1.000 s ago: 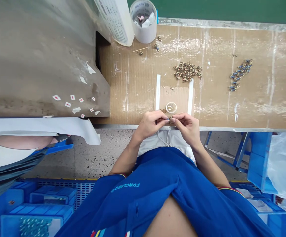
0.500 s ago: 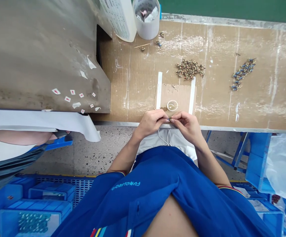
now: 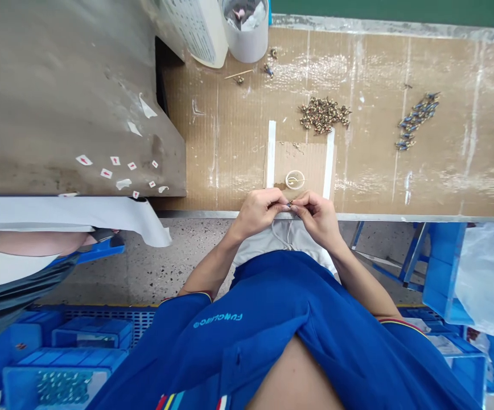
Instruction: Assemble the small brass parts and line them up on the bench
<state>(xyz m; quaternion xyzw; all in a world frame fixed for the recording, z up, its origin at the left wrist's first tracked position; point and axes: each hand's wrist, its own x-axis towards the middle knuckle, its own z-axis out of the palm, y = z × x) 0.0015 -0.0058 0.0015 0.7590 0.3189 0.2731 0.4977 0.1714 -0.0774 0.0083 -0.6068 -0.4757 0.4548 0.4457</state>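
Left hand [image 3: 259, 213] and right hand [image 3: 318, 219] nearly shut, both fingers and thumbs pinching a tiny metal part [image 3: 290, 203] just over the table edge. Just past them, a little clear ring [image 3: 295, 180] on brown cardboard [image 3: 302, 162], then a heap of small brass bits [image 3: 322, 113] and a line of blue and brass bits [image 3: 416, 121].

This is a factory assembly workshop. The long bench [image 3: 379, 176], topped with taped-down cardboard, carries loose heaps of small brass fittings [image 3: 322, 115] and blue-bodied metal parts [image 3: 413, 122]. Below the bench, blue plastic crates [image 3: 61, 370] of small metal parts stand on a speckled terrazzo floor [image 3: 114, 267]. Beside the bench's left end, a co-worker [image 3: 16, 256] sits at a scuffed grey metal surface [image 3: 68, 114], and the wearer has on a blue printed work shirt [image 3: 238, 341].
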